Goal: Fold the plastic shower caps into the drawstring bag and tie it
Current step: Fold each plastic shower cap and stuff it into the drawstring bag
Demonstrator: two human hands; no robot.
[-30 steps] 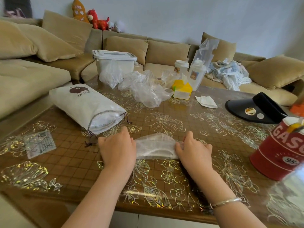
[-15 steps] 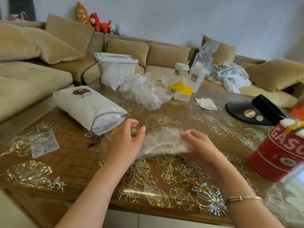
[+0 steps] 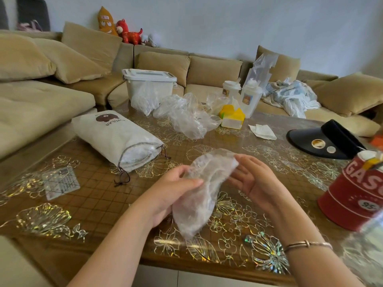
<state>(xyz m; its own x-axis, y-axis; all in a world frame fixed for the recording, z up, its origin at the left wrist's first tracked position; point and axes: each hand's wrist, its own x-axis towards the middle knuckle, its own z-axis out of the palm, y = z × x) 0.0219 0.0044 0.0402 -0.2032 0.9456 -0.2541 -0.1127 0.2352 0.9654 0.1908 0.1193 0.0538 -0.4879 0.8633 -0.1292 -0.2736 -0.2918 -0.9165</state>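
Above the near edge of the counter (image 3: 87,206), you hold a folded shower cap (image 3: 204,189) in the air between both hands. Its long axis runs from upper right, away from you, down to lower left, toward you. Your left hand (image 3: 172,194) grips its middle, thumb across the front and fingers curled behind. Your right hand (image 3: 251,179) touches the cap's far upper end with its fingers (image 3: 241,160) relaxed and spread, palm turned up. The cap looks like thin, clear, crinkled plastic, folded to a narrow crescent, limp at its hanging lower tip. The drawstring bag (image 3: 116,138) lies toward the counter's left edge, well apart from the cap, its open mouth facing you, cords loose. Your left hand is nearer the bag. More loose caps (image 3: 186,114) are heaped near the far edge.
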